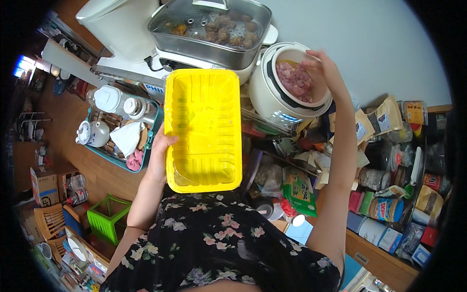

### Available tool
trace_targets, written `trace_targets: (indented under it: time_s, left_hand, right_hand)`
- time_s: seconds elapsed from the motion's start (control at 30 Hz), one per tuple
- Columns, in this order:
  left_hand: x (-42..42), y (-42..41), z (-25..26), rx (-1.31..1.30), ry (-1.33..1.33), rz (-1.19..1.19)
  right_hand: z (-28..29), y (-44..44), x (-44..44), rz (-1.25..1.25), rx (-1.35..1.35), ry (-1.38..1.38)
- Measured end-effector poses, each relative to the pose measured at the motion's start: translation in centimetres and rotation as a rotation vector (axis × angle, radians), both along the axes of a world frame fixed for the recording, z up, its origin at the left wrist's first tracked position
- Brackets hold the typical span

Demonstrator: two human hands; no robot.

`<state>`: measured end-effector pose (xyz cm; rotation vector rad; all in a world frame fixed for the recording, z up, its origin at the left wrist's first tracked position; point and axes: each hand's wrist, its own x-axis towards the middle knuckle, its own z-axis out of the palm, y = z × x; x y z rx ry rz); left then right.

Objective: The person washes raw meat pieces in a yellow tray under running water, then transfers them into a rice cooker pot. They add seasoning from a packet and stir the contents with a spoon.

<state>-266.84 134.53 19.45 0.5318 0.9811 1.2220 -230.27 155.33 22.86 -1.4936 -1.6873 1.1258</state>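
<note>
My left hand (160, 151) grips the left edge of a yellow plastic food tray (204, 131), its thumb over the rim; the tray holds no food. Pieces of raw meat (296, 82) lie inside the inner pot (323, 89) of a white electric cooker (268, 100), whose top is uncovered. At the pot's upper right rim is my right hand (321, 64), fingers bent over the opening; whether they touch the rim or hold anything is unclear. Left of the cooker stands an electric steamer (208, 45) with a clear lid over brown round food pieces (222, 31).
A white bin-like container (116, 33) stands at the upper left. Below it, a teal-edged tray cart (105, 157) carries a teapot (95, 133), jars and cloths. A green plastic stool (109, 215) is on the floor. Shelves at right hold packets, jars and a peanut butter jar (386, 210).
</note>
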Motion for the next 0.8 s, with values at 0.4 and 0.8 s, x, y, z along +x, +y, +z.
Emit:
trace_targets:
  time_s: [0.4, 0.8]
  left_hand:
    - [2.0, -2.0, -1.7, 0.016, -0.218, -0.549]
    - [23.0, -23.7, 0.3, 0.002, -0.448, -1.385]
  right_hand:
    - [4.0, -34.1, -0.4, -0.214, 0.349, 1.422]
    - [2.8, -79.3, -6.3, -1.093, 0.908, 1.05]
